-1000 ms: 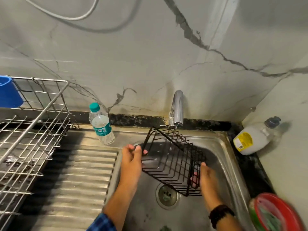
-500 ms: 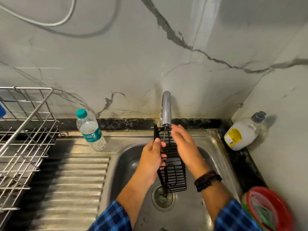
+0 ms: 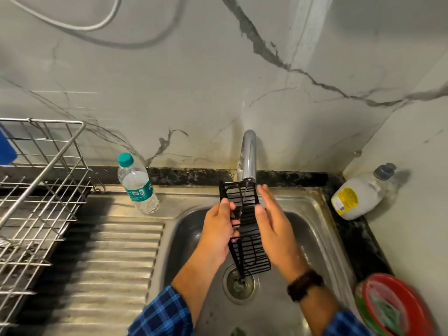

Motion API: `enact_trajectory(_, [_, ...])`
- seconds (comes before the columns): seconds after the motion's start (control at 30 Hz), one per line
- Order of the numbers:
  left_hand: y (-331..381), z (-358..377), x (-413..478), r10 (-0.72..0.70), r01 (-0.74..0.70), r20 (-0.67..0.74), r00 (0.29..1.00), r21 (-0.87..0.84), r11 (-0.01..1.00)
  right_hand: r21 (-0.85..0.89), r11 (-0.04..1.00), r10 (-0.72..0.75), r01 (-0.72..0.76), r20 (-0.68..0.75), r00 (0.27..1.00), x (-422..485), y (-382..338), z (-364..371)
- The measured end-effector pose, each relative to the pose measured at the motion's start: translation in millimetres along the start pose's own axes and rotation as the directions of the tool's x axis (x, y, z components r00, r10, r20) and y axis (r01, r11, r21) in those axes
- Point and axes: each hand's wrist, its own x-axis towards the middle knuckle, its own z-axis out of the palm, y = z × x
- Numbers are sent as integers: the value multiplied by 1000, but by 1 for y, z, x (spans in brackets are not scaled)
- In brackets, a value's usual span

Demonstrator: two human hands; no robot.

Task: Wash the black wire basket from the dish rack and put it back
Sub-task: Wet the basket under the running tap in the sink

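Note:
The black wire basket point(image 3: 251, 235) is held upright and edge-on over the steel sink point(image 3: 312, 229), its top end just under the chrome tap point(image 3: 249, 154). My left hand point(image 3: 219, 229) grips its left edge near the middle. My right hand point(image 3: 272, 221) lies flat against its right side with fingers stretched out, holding nothing. The basket's lower end hangs above the drain point(image 3: 240, 284). The steel dish rack point(image 3: 36, 190) stands at the far left on the counter.
A water bottle point(image 3: 138, 183) with a teal cap stands on the ribbed draining board point(image 3: 109, 270). A white soap bottle point(image 3: 358, 195) lies in the right corner. A red bowl point(image 3: 397, 304) sits at the lower right. A blue item point(image 3: 6, 146) hangs on the rack.
The basket was turned from lying wide and tilted in the sink to standing edge-on under the tap. My right hand left its lower end and now rests flat on its side.

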Motion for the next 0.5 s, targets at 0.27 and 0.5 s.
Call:
enact_trajectory(0.27, [-13,-4,3,-21,21,-38,999,7,1000,168,978,109,-122,86,990,-52,41,24])
enact_trajectory(0.5, [-4,21,-5,58,-39,-95,994,191,981,-202,939,252,-279,-151,956,-62,36,38])
